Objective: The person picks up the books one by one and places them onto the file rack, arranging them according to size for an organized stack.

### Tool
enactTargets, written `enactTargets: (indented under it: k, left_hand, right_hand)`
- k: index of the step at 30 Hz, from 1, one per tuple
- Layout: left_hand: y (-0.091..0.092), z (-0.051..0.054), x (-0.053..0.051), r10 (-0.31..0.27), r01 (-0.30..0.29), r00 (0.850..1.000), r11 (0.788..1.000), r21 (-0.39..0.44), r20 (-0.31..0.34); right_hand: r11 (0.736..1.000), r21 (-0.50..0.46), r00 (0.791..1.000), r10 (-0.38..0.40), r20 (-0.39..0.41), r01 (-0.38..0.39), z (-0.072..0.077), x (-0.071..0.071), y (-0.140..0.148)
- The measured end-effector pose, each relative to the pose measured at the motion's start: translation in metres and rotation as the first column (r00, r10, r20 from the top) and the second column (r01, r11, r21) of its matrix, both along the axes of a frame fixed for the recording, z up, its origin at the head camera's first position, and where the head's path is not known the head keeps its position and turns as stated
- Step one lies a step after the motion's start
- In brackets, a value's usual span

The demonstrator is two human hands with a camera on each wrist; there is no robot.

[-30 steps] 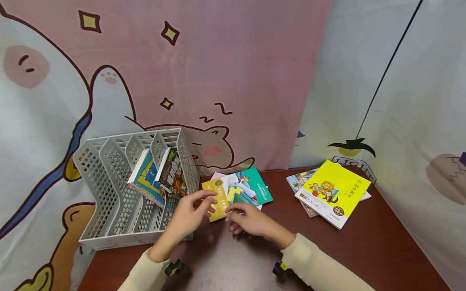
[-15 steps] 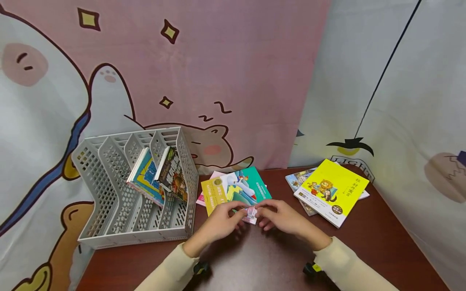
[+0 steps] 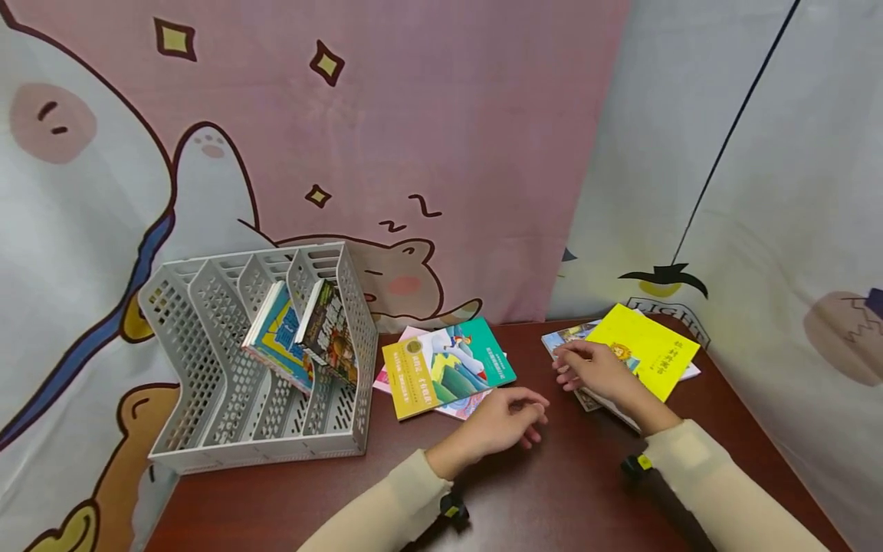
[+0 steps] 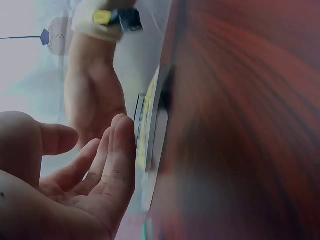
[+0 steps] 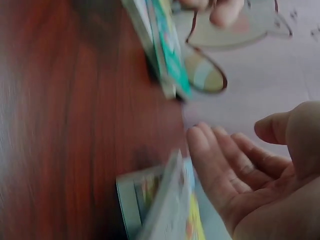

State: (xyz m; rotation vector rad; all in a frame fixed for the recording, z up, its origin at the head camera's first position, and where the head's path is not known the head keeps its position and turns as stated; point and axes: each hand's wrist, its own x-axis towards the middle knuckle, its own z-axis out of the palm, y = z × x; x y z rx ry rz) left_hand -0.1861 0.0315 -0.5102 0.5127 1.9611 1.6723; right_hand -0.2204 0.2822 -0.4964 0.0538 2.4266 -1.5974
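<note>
My left hand (image 3: 502, 423) is above the table just in front of the middle stack, its fingers loosely bent and holding nothing. Close by lies a picture book with a yellow strip and teal cover (image 3: 448, 368), on top of a pink book (image 3: 462, 404). Over the left part of a yellow picture book (image 3: 651, 353) hovers my right hand (image 3: 599, 376), with relaxed fingers. In the right wrist view the right fingers (image 5: 220, 165) look apart from the blurred books beneath. Another book with a blue-grey cover (image 3: 571, 335) shows partly under the yellow one.
A grey perforated magazine rack (image 3: 258, 445) stands on the left. Its slots hold a blue picture book (image 3: 283, 337) and a dark-covered book (image 3: 333, 330). The dark red table (image 3: 524, 506) backs onto a printed curtain (image 3: 448, 153).
Both hands have left the near edge of the middle stack and moved right. My right hand has gone farther, to above the yellow book.
</note>
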Motion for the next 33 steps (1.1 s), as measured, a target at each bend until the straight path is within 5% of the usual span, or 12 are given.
enactTargets:
  k: [8, 13, 23, 28, 33]
  left_hand:
    - [0.046, 0.003, 0.003, -0.004, -0.005, 0.979, 0.999, 0.046, 0.202]
    - [0.068, 0.002, 0.004, -0.027, 0.019, 0.964, 0.999, 0.034, 0.263]
    - [0.104, -0.012, 0.007, 0.002, 0.005, 0.952, 1.0, -0.023, 0.306]
    - [0.12, -0.011, 0.013, 0.025, -0.028, 0.925, 1.0, 0.002, 0.379]
    - [0.13, -0.013, 0.017, 0.107, -0.13, 0.9, 0.991, 0.025, 0.423]
  right_hand:
    - [0.989, 0.12, 0.997, -0.08, -0.018, 0.082, 0.0, -0.018, 0.065]
    - [0.965, 0.226, 0.99, -0.123, -0.07, 0.136, -0.001, -0.029, 0.1]
    - [0.834, 0.462, 0.954, -0.267, -0.138, 0.3, -0.006, -0.042, 0.136]
    - [0.8, 0.526, 0.957, -0.261, -0.125, 0.287, -0.008, -0.048, 0.146]
    - [0.749, 0.622, 0.973, -0.196, -0.119, 0.227, -0.011, -0.059, 0.145]
